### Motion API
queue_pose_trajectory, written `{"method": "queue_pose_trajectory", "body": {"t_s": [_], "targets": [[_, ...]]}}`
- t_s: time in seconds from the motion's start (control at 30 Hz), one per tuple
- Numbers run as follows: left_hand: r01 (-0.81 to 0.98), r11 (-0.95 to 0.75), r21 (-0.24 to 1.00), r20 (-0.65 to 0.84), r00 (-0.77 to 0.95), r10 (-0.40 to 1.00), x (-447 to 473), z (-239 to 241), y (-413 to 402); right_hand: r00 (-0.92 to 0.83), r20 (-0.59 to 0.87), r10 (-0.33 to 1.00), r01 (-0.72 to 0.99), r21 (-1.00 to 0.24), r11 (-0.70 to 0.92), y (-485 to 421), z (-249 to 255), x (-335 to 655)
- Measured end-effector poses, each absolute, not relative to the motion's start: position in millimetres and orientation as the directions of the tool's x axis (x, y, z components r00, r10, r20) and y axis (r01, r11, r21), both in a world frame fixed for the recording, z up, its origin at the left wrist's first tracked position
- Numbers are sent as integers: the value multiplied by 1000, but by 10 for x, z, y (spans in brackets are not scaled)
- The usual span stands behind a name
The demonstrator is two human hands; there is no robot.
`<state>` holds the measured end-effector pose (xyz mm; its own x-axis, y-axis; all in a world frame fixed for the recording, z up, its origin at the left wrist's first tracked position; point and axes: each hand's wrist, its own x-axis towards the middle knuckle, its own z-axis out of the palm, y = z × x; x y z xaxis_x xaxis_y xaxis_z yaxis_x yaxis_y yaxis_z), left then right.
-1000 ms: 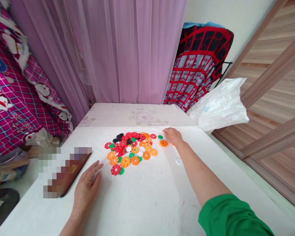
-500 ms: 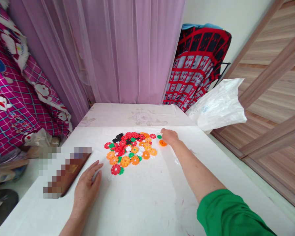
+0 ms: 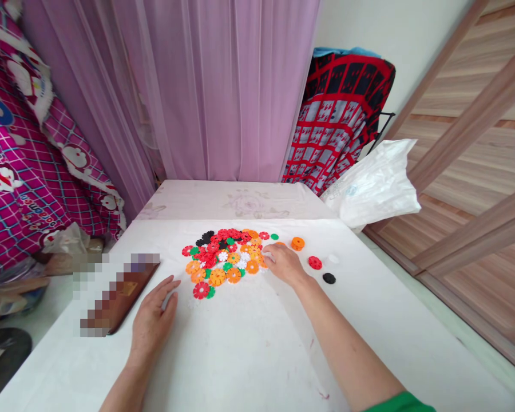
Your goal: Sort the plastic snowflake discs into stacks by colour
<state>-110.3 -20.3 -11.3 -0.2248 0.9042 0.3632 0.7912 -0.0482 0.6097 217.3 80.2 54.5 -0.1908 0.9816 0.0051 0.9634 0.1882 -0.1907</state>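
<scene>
A loose pile of flower-shaped plastic discs point(image 3: 217, 277) in red, orange, green, white and black lies on the white-covered table. My right hand point(image 3: 284, 263) reaches to the pile's right edge, fingertips by the orange discs point(image 3: 252, 266); thumb and forefinger look apart, with nothing visible between them. My left hand point(image 3: 153, 312) rests on the table left of the pile, fingers spread and holding nothing. Beyond my right hand stands a small orange stack of discs point(image 3: 297, 244). Right of it lie a red disc point(image 3: 315, 262), a white disc point(image 3: 333, 259) and a black disc point(image 3: 329, 278).
A brown case point(image 3: 131, 290), partly pixelated, lies left of my left hand. At the table's far right corner is a white plastic bag point(image 3: 375, 186). Purple curtains point(image 3: 240, 86) hang behind the table point(image 3: 240, 355), and a wooden wardrobe point(image 3: 476, 171) stands to the right.
My right hand has moved left and nearer, from beside the separate discs to the pile's edge. The orange stack and the red, white and black discs have come into view. My left hand stays put.
</scene>
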Motion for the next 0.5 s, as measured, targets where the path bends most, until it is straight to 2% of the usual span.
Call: {"method": "queue_pose_trajectory", "body": {"t_s": [0.13, 0.3, 0.5], "targets": [[797, -59, 602, 378, -219, 900, -1112, -121, -191, -139, -13, 990, 966, -220, 133, 630, 394, 2101], [804, -68, 590, 389, -210, 897, -1119, -132, -168, -72, 60, 996, 967, -240, 85, 567, 300, 2040], [810, -69, 582, 399, -210, 893, -1115, -126, -172, 42, 133, 990, 977, -213, -12, 685, 469, 2262]]}}
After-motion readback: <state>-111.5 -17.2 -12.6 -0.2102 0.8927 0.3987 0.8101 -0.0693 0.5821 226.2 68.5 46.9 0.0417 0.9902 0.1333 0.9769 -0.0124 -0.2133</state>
